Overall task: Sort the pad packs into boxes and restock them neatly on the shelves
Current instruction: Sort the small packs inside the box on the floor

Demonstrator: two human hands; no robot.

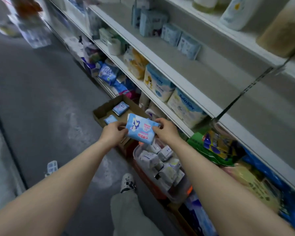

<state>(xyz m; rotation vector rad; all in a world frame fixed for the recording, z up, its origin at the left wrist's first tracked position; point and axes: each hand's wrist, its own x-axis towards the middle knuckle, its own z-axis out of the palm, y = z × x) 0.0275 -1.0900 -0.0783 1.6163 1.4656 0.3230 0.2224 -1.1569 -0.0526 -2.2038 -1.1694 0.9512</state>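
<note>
Both hands — pad pack crosswise, tilted

Both hands — left hand, right hand — grip blue pad pack above cardboard box.

We stand in a shop aisle: long white shelves stocked with diaper packs and bottles.

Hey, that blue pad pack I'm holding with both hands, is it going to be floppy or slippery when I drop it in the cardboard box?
Probably soft rather than stiff: the blue pad pack bulges like a cushion between the left hand and right hand. Its glossy wrap may be slightly slippery. It looks light, pinched only at its edges, and should land flat in the cardboard box, not roll.
</note>
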